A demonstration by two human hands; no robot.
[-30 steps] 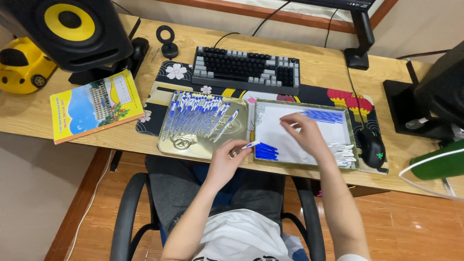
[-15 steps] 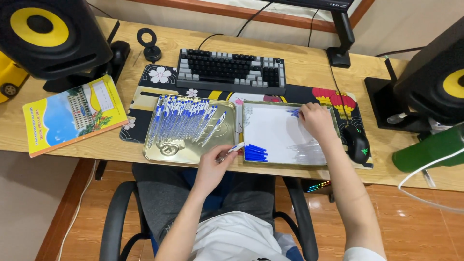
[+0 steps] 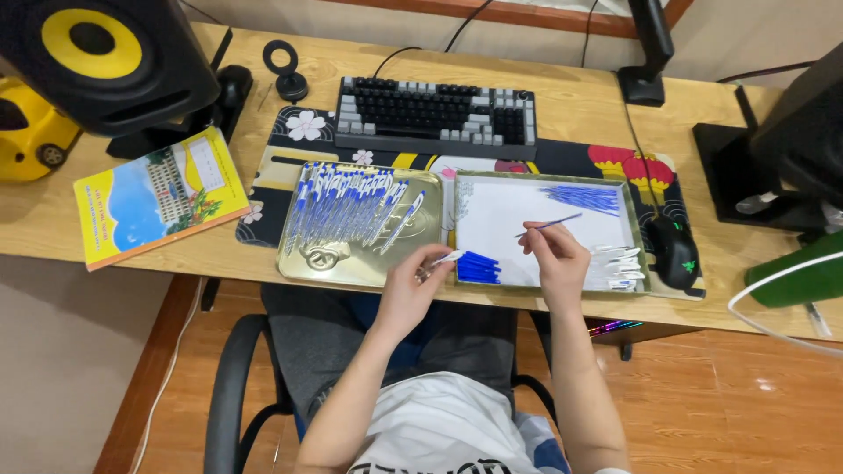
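Pinching one thin blue refill (image 3: 549,225) between its fingertips, the right hand (image 3: 555,256) is hovering over the white tray (image 3: 492,228). The left hand (image 3: 411,285) is gripping one white pen barrel (image 3: 443,259) at the seam between the two trays. The gold tray (image 3: 303,263) is carrying a row of assembled pens (image 3: 347,204), too many to count.

**Bare arms, white printed shirt**

The person wears a white short-sleeved cotton T-shirt (image 3: 439,426) with dark lettering across the chest. Both forearms are bare — no watch, no rings visible on the left hand (image 3: 413,290) or right hand (image 3: 556,259). Dark trousers (image 3: 351,338) cover the lap.
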